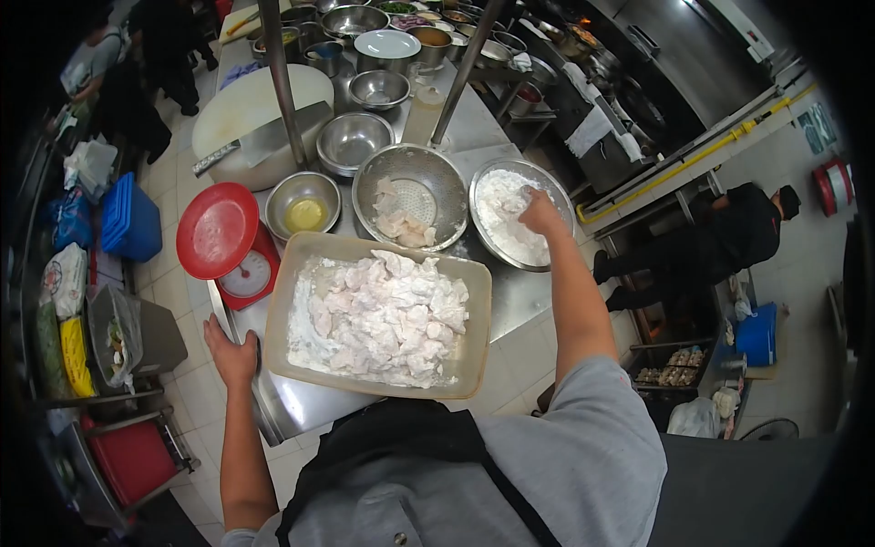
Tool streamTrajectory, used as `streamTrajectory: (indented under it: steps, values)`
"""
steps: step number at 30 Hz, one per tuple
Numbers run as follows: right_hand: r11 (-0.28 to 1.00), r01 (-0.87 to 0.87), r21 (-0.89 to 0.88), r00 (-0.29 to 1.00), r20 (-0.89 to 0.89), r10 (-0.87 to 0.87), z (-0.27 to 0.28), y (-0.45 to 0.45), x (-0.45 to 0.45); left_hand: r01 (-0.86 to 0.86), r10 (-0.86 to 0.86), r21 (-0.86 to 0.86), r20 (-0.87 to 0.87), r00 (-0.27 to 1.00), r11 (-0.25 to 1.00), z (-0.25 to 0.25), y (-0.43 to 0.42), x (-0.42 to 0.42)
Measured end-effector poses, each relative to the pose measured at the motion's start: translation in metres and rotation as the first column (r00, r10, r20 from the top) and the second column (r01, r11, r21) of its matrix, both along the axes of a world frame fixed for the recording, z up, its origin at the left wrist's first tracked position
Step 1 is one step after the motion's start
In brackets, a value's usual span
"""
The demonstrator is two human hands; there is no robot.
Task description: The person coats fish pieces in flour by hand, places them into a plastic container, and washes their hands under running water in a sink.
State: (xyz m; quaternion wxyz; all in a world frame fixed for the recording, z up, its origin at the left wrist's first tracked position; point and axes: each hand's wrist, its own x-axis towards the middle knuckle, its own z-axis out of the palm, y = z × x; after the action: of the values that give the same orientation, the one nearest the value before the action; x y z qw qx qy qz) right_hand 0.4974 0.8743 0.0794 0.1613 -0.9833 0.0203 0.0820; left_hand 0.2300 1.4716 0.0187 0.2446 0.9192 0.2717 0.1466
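My right hand [541,215] reaches down into a metal bowl [566,202] of white flour [503,202]. Its fingers are curled at the flour, and whatever is between them is hidden. My left hand [231,352] rests at the table's left edge, thumb apart from the fingers and holding nothing. Between my arms a pale plastic tub [480,333] holds a heap of floured raw meat pieces [392,314]. Just behind the tub, a metal colander [436,182] contains a few pale raw pieces [406,228]. Left of it stands a small bowl with yellow liquid [306,214].
A red scale [219,232] stands left of the tub. Behind it, a cleaver [264,144] lies on a round chopping board [246,100]. Metal bowls [355,141] and pots crowd the far table. A person in black [738,223] stands at the right; others are at the upper left.
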Motion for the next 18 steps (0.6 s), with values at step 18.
streamTrajectory:
  steps: [18]
  values:
    - [0.756,0.128,0.642,0.972,0.071,-0.224,0.079,0.026,-0.056,0.003,-0.003,-0.009,0.008,1.000,1.000,0.000,0.000,0.000]
